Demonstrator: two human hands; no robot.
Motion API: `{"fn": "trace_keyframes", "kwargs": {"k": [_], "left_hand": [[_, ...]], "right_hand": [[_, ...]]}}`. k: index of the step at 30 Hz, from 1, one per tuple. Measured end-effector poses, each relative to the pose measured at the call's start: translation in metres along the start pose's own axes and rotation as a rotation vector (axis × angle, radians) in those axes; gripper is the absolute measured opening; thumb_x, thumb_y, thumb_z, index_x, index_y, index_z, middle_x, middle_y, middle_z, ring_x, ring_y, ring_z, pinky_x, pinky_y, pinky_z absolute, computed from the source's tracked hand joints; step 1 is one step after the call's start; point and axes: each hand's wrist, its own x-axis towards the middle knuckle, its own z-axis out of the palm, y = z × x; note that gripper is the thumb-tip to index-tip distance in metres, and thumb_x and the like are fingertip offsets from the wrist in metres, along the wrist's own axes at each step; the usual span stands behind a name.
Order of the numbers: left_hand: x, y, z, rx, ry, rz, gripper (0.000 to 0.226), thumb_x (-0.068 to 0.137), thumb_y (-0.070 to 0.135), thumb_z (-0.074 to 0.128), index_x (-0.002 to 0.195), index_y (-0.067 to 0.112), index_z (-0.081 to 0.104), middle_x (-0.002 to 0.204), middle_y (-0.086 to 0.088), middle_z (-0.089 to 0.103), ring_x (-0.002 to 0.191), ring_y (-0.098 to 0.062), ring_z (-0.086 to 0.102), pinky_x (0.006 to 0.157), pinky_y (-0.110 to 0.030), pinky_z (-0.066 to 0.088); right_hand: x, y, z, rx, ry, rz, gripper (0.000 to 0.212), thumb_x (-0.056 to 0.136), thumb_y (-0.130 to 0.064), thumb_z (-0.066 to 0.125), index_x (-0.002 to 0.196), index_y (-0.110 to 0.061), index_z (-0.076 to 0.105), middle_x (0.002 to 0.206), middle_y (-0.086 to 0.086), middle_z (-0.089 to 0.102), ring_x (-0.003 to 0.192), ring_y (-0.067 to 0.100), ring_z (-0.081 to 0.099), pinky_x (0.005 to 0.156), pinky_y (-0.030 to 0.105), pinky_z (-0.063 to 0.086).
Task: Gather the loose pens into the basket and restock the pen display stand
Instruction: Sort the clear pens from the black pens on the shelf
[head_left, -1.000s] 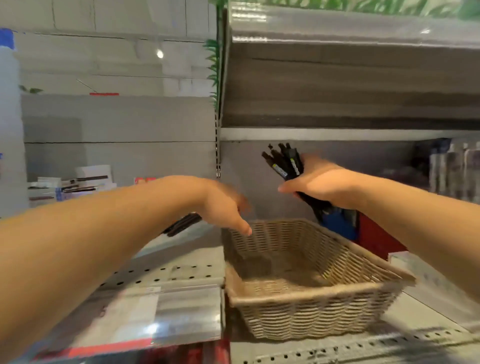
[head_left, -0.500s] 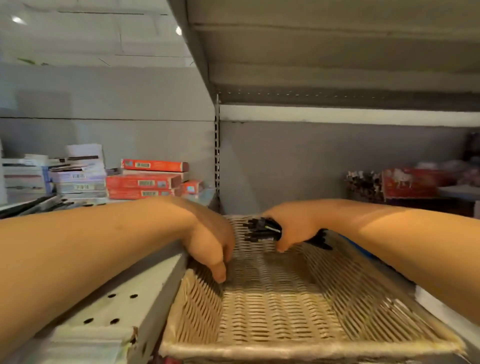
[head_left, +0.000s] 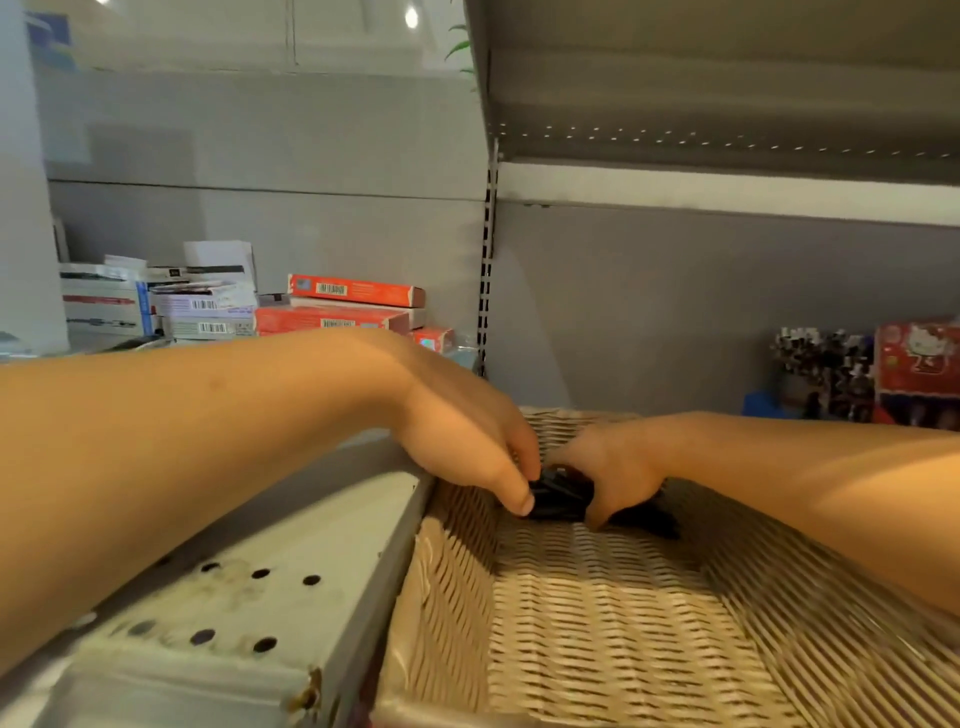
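- Far left, stacked boxes (head_left: 156, 306) and flat orange-red boxes (head_left: 337, 306) sit on the neighbouring shelf (head_left: 249, 587); they take no part in this step.
- The left hand (head_left: 467, 441) has come in over the basket's left rim since a second ago, when it hovered above the near edge. Its fingers now curl down against the left end of the pens; whether they grip or only steady the bundle I cannot tell.
- The pens (head_left: 558, 496), a dark bundle, were held up in the air above the basket a second ago. Now they lie low at the back of the wicker basket (head_left: 597, 623), on or just above its floor, between the two hands.
- The right hand (head_left: 618, 470) remains wrapped round the bundle, thumb and fingers closed on it, so the pens are not yet let go.
- My reading: the gathering step is nearly done for this handful; loosening both hands would leave the pens in the basket.
- Far right, a pen stand (head_left: 826, 374) full of pens waits beside a red box (head_left: 917, 371), well apart from the hands; restocking it looks untouched.
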Motion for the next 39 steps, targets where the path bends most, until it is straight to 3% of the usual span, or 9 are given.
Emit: {"fn": "trace_keyframes", "kwargs": {"k": [3,9,14,19,23,27,33,36,39], "left_hand": [[-0.008,0.003,-0.006,0.070,0.001,0.046,0.044,0.096,0.049,0.058,0.137,0.032,0.056,0.132,0.011,0.059,0.121,-0.009,0.052,0.107,-0.030,0.040],[-0.017,0.004,-0.016,0.112,0.068,0.110,0.048,0.096,0.058,0.052,0.138,0.035,0.053,0.131,0.015,0.058,0.118,-0.007,0.050,0.105,-0.031,0.037],[-0.038,-0.010,-0.029,0.080,0.336,0.115,0.046,0.098,0.056,0.048,0.135,0.031,0.056,0.129,0.012,0.057,0.115,-0.013,0.050,0.098,-0.028,0.037],[-0.062,-0.057,-0.050,0.063,0.602,0.027,0.039,0.097,0.047,0.052,0.122,0.021,0.066,0.123,-0.003,0.067,0.106,-0.023,0.059,0.091,-0.033,0.048],[-0.092,-0.115,-0.051,0.036,0.570,-0.020,0.041,0.095,0.052,0.055,0.125,0.026,0.064,0.121,0.001,0.067,0.096,-0.019,0.055,0.085,-0.031,0.042],[-0.121,-0.172,-0.041,0.092,0.517,-0.101,0.042,0.096,0.051,0.054,0.127,0.025,0.063,0.109,0.005,0.065,0.094,-0.019,0.057,0.088,-0.031,0.044],[-0.155,-0.255,-0.029,0.160,0.513,-0.258,0.041,0.097,0.047,0.053,0.123,0.018,0.068,0.121,-0.005,0.068,0.107,-0.027,0.062,0.088,-0.031,0.046],[-0.158,-0.301,-0.028,0.173,0.428,-0.389,0.026,0.096,0.026,0.054,0.109,0.010,0.069,0.098,-0.007,0.072,0.081,-0.024,0.073,0.076,-0.038,0.062],[-0.151,-0.330,-0.026,0.039,0.301,-0.447,0.025,0.095,0.023,0.063,0.118,0.012,0.066,0.092,-0.007,0.072,0.070,-0.021,0.076,0.067,-0.036,0.064]], "right_hand": [[-0.011,-0.002,-0.006,0.014,0.027,0.012,0.085,0.075,-0.041,0.086,0.148,-0.025,0.045,0.136,0.000,0.060,0.113,0.017,0.057,0.098,0.031,0.048],[-0.031,-0.014,-0.008,-0.031,0.041,0.063,0.101,0.071,-0.046,0.089,0.155,-0.025,0.036,0.153,0.003,0.048,0.135,0.023,0.047,0.112,0.039,0.041],[-0.052,-0.034,-0.021,0.019,0.072,0.135,0.098,0.075,-0.053,0.083,0.156,-0.026,0.035,0.157,0.000,0.044,0.138,0.020,0.046,0.115,0.037,0.038],[-0.085,-0.064,-0.068,0.362,0.333,0.133,0.067,0.087,-0.058,0.070,0.146,-0.038,0.046,0.136,-0.019,0.058,0.115,0.003,0.058,0.095,0.020,0.045],[-0.097,-0.106,-0.100,0.603,0.461,0.128,0.035,0.090,-0.053,0.068,0.123,-0.051,0.055,0.125,-0.022,0.060,0.109,0.007,0.064,0.090,0.029,0.059],[-0.081,-0.160,-0.125,0.722,0.515,0.104,0.031,0.094,-0.047,0.067,0.124,-0.042,0.061,0.125,-0.015,0.062,0.107,0.006,0.064,0.089,0.029,0.059],[-0.031,-0.244,-0.164,0.843,0.565,-0.015,0.019,0.094,-0.040,0.068,0.113,-0.041,0.066,0.116,-0.012,0.068,0.091,0.001,0.071,0.073,0.026,0.062],[-0.006,-0.279,-0.189,0.860,0.595,-0.057,0.018,0.094,-0.037,0.069,0.111,-0.038,0.066,0.113,-0.006,0.069,0.090,0.007,0.070,0.063,0.021,0.057],[0.020,-0.303,-0.216,0.737,0.671,-0.043,0.014,0.095,-0.031,0.067,0.107,-0.037,0.066,0.119,-0.004,0.072,0.086,0.011,0.065,0.070,0.023,0.054]]}}
